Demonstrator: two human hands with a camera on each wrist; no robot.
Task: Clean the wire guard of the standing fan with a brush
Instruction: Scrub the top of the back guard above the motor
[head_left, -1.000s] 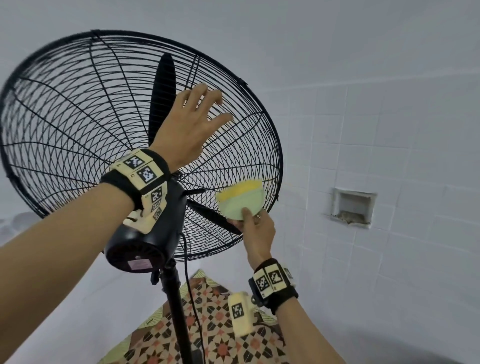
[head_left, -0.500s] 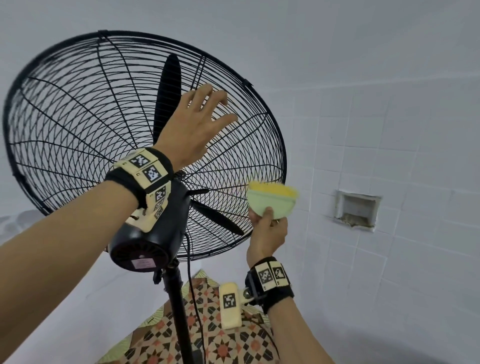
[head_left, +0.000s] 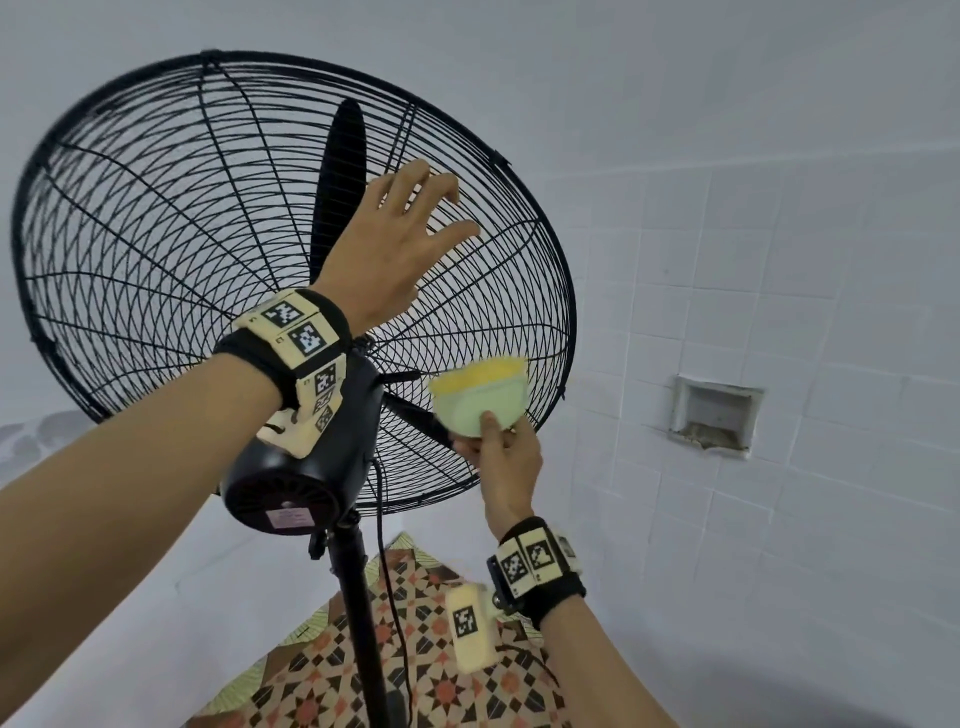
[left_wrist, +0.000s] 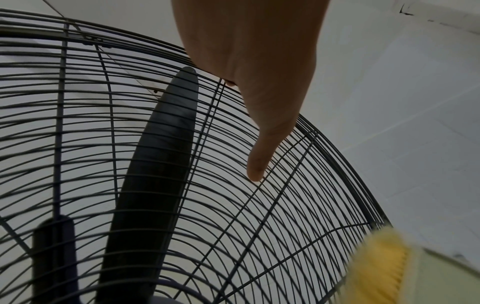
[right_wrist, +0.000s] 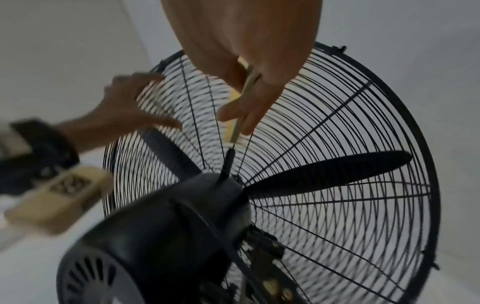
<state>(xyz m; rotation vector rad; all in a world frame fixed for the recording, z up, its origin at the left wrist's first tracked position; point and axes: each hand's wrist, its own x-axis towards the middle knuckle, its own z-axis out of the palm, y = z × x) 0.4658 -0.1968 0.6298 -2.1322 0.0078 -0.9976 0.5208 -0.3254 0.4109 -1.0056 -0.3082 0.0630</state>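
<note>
Right hand (head_left: 501, 457) — pinches the pale green, oval-backed plastic brush with yellow bristles (head_left: 480, 397) at its lower edge, thumb on the flat back, fingers behind. Wrist below the brush, forearm rising from lower right. Bristle face turned toward the black round wire guard of the standing fan (head_left: 218, 218), at the guard's lower right quadrant, rear side, near the rim. Contact between bristles and wire cannot be told from the head view; the right wrist view is blurred

Left hand (head_left: 400, 249) — holds nothing, fingers spread and nearly straight, fingertips laid against the rear wires in the upper right part of the guard, thumb splayed out toward the rim. In the left wrist view one finger (left_wrist: 255, 170) reaches down to the wires. Forearm reaches up from lower left, passing the black motor housing (head_left: 296, 467)

Judgement, step in hand: brushing the rear guard while the free hand steadies it. To do well:
- keep the flat left hand pressing lightly so the head does not swing on the black pole (head_left: 358, 597)
- stroke along the concentric wires, bristles pushed into the gaps
- the grip is low on the brush and may twist; a fuller hold would give more pressure
- keep fingertips out of the mesh, near the black blade (head_left: 337, 171)

Beyond: white tiled wall (head_left: 779, 312), patterned floor covering (head_left: 311, 675) below
</note>
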